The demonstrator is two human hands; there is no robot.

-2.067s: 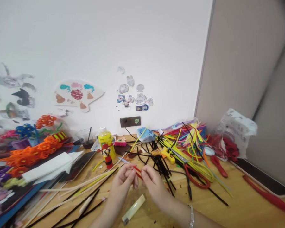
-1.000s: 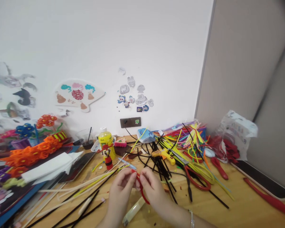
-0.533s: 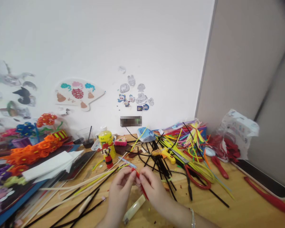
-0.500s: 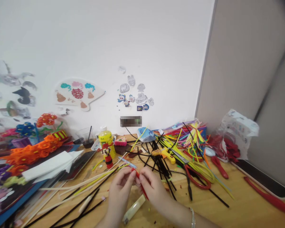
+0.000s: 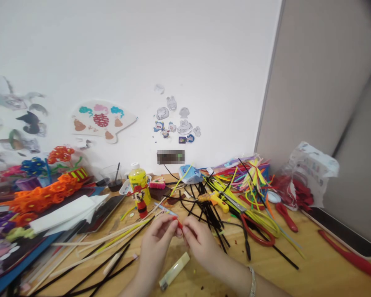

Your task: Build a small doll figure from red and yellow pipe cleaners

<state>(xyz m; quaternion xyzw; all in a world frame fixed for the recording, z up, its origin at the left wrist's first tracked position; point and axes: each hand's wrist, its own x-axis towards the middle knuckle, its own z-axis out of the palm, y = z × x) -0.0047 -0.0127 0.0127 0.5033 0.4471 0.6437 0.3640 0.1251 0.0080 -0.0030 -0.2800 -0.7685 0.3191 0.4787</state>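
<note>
Red pipe cleaner (image 5: 179,224) sits pinched between the fingers (image 5: 169,222) of the left hand (image 5: 156,247) and right hand (image 5: 200,247), both nearly closed and hiding most of it; so tight a hold stops a small piece from slipping. Black pipe cleaners (image 5: 212,222) lie just beyond the fingers, a glue gun (image 5: 214,198) farther off, and a cream stick (image 5: 174,271) rests on the bench (image 5: 284,272) just below them, within easy reach.
</note>
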